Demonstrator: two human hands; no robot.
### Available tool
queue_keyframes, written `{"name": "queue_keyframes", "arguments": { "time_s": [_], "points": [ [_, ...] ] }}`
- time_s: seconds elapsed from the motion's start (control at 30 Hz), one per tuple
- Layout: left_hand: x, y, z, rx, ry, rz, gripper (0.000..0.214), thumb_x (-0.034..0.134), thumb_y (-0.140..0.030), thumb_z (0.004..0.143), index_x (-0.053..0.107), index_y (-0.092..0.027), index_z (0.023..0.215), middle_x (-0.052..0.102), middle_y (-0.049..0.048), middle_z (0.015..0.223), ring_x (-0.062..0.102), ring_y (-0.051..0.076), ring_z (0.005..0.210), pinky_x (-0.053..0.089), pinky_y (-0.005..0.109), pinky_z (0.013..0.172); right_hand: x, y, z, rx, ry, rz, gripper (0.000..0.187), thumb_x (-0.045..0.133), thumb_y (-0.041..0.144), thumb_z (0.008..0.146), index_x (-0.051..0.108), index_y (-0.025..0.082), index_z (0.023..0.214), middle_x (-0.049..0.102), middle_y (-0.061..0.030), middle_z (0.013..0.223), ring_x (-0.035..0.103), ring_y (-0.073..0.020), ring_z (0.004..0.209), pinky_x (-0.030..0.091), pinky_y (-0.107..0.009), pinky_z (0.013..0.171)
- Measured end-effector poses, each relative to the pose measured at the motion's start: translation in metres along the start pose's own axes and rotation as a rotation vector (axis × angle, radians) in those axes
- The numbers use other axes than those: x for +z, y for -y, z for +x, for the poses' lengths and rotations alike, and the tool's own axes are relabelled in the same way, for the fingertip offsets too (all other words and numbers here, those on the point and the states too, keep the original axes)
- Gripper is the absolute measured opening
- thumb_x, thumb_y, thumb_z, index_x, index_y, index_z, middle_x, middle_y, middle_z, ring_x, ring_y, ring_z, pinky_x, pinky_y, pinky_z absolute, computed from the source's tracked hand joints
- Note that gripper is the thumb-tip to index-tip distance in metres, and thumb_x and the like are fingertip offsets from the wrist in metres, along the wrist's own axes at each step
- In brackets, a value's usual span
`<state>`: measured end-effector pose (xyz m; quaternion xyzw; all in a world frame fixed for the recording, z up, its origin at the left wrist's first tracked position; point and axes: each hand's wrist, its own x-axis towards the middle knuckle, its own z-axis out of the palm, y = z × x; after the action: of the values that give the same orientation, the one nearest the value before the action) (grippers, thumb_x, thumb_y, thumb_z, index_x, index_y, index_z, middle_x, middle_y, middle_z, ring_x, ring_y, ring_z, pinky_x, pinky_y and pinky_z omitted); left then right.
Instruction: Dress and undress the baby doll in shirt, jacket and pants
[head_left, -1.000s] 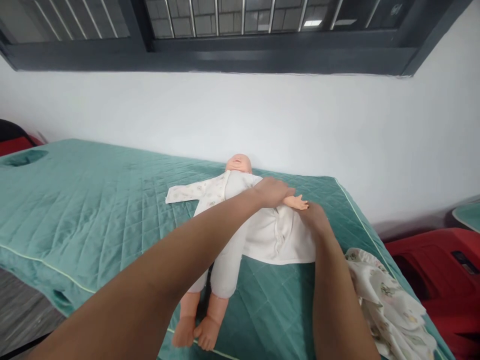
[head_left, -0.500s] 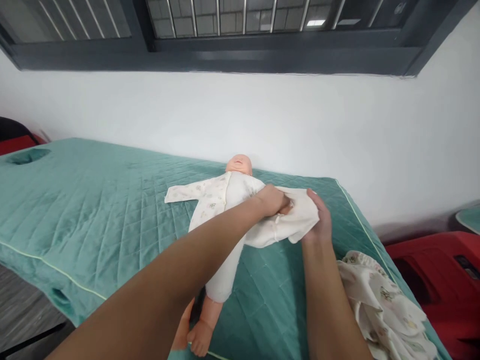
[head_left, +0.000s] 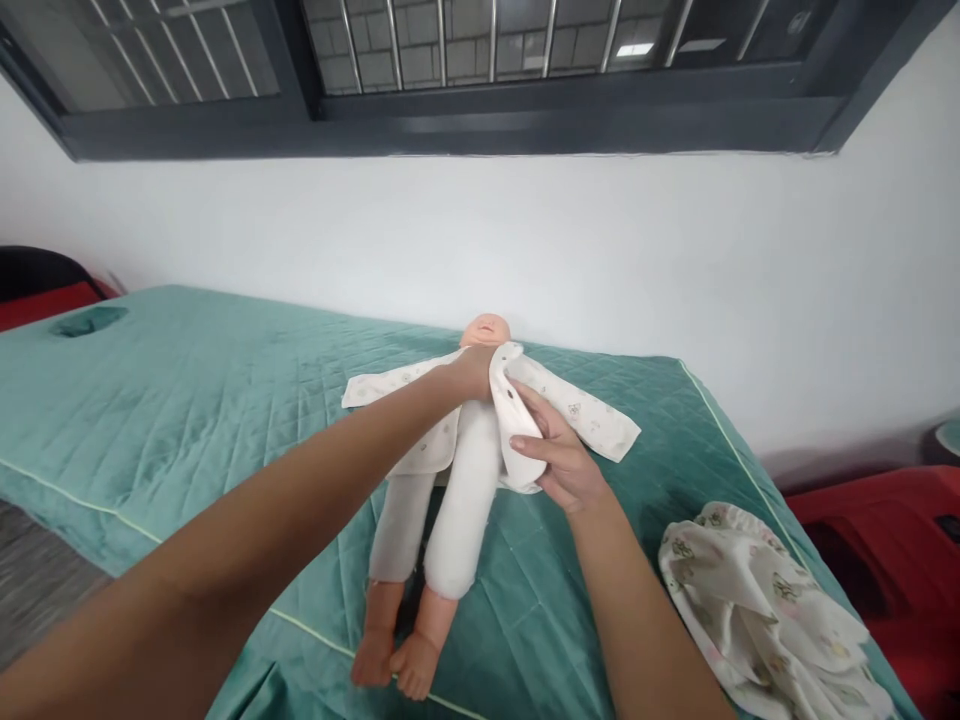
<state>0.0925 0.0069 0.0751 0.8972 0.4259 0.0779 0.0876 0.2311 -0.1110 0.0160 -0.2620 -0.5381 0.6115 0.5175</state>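
Observation:
A baby doll point(head_left: 462, 510) in white leggings lies on its back, head toward the wall and bare feet toward me. A white printed baby shirt point(head_left: 431, 450) is on its upper body, its front open and both sleeves spread out. My left hand point(head_left: 476, 372) is closed at the shirt's front edge near the doll's neck; its fingertips are hidden behind the cloth. Lower on the same front panel, my right hand point(head_left: 562, 455) pinches the edge between thumb and fingers, turning its plain inner side with snaps toward me.
The doll lies on a green quilted bed point(head_left: 247, 390) against a white wall point(head_left: 420, 230). A crumpled printed baby garment point(head_left: 765, 610) rests at the bed's right edge. Beyond that edge stands a red chair point(head_left: 862, 530). A barred window point(head_left: 487, 60) is above.
My left hand has come out of the right-side sleeve and moved to the collar. My right hand has moved left to the front panel. That sleeve now lies extended.

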Motion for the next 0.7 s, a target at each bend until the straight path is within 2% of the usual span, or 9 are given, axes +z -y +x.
{"name": "queue_keyframes", "arguments": {
  "time_s": [0.1, 0.17, 0.27, 0.37, 0.43, 0.47, 0.57, 0.63, 0.7],
  "points": [
    [-0.008, 0.009, -0.023, 0.004, -0.009, -0.075, 0.022, 0.057, -0.029, 0.086, 0.07, -0.016, 0.098, 0.075, 0.0061, 0.097, 0.068, 0.021, 0.086, 0.052, 0.029, 0.08, 0.007, -0.001, 0.001, -0.007, 0.076, -0.068, 0.07, 0.08, 0.036, 0.072, 0.057, 0.032, 0.139, 0.041, 0.0019, 0.159, 0.032, -0.0271, 0.15, 0.031, -0.045, 0.122],
    [-0.012, 0.014, -0.033, -0.039, -0.09, -0.212, 0.03, 0.048, -0.036, 0.093, 0.069, -0.018, 0.103, 0.074, 0.0049, 0.105, 0.067, 0.021, 0.094, 0.051, 0.028, 0.085, 0.009, 0.001, 0.001, -0.021, 0.087, -0.099, 0.068, 0.08, 0.038, 0.073, 0.059, 0.033, 0.137, 0.04, 0.0027, 0.159, 0.027, -0.0251, 0.152, 0.026, -0.044, 0.124],
    [-0.018, 0.018, -0.039, -0.087, -0.155, -0.421, 0.044, 0.037, -0.05, 0.097, 0.069, -0.02, 0.106, 0.072, 0.0046, 0.116, 0.065, 0.021, 0.106, 0.049, 0.028, 0.092, 0.01, 0.002, 0.001, -0.025, 0.113, -0.091, 0.062, 0.079, 0.036, 0.076, 0.061, 0.033, 0.136, 0.043, 0.0024, 0.157, 0.028, -0.0244, 0.152, 0.025, -0.044, 0.124],
    [-0.025, 0.017, -0.039, -0.073, -0.01, -0.42, 0.054, 0.057, -0.056, 0.086, 0.061, -0.025, 0.129, 0.065, 0.0053, 0.133, 0.063, 0.022, 0.113, 0.049, 0.027, 0.092, 0.011, 0.0, 0.001, 0.028, 0.155, -0.047, 0.062, 0.077, 0.034, 0.079, 0.059, 0.032, 0.138, 0.051, -0.001, 0.152, 0.043, -0.0277, 0.143, 0.038, -0.047, 0.117],
    [-0.027, 0.012, -0.038, -0.095, 0.054, -0.343, 0.064, 0.067, -0.045, 0.079, 0.054, -0.025, 0.138, 0.063, 0.0069, 0.135, 0.063, 0.022, 0.111, 0.049, 0.026, 0.089, 0.011, -0.002, 0.001, 0.06, 0.131, -0.041, 0.063, 0.077, 0.034, 0.079, 0.058, 0.032, 0.139, 0.055, -0.0026, 0.148, 0.052, -0.0287, 0.135, 0.046, -0.047, 0.11],
    [-0.027, 0.01, -0.036, -0.109, 0.047, -0.303, 0.063, 0.067, -0.037, 0.078, 0.054, -0.024, 0.138, 0.065, 0.007, 0.132, 0.064, 0.022, 0.109, 0.049, 0.026, 0.088, 0.011, -0.003, 0.001, 0.062, 0.11, -0.043, 0.063, 0.078, 0.034, 0.078, 0.058, 0.032, 0.138, 0.054, -0.0028, 0.148, 0.055, -0.0283, 0.131, 0.048, -0.046, 0.106],
    [-0.021, 0.01, -0.028, -0.164, -0.107, -0.245, 0.045, 0.057, -0.019, 0.081, 0.063, -0.023, 0.125, 0.07, 0.0048, 0.12, 0.066, 0.02, 0.102, 0.05, 0.027, 0.085, 0.012, -0.001, 0.001, 0.033, 0.091, -0.032, 0.059, 0.079, 0.033, 0.079, 0.059, 0.033, 0.135, 0.049, -0.0029, 0.154, 0.061, -0.0254, 0.12, 0.054, -0.04, 0.096],
    [-0.014, 0.017, -0.021, -0.215, -0.244, -0.227, 0.035, 0.051, -0.018, 0.085, 0.066, -0.023, 0.115, 0.071, 0.0045, 0.117, 0.065, 0.021, 0.102, 0.05, 0.03, 0.086, 0.014, 0.003, -0.001, 0.038, 0.149, -0.02, 0.056, 0.078, 0.034, 0.08, 0.059, 0.035, 0.134, 0.045, -0.0038, 0.156, 0.064, -0.0249, 0.116, 0.056, -0.04, 0.091],
    [-0.006, 0.029, -0.014, -0.262, -0.335, -0.22, 0.031, 0.049, -0.018, 0.087, 0.067, -0.022, 0.112, 0.071, 0.0055, 0.117, 0.065, 0.022, 0.104, 0.05, 0.032, 0.09, 0.017, 0.009, -0.004, 0.057, 0.223, -0.015, 0.054, 0.077, 0.036, 0.082, 0.06, 0.035, 0.133, 0.045, -0.0052, 0.156, 0.062, -0.0276, 0.12, 0.055, -0.041, 0.091]
  ]
}}
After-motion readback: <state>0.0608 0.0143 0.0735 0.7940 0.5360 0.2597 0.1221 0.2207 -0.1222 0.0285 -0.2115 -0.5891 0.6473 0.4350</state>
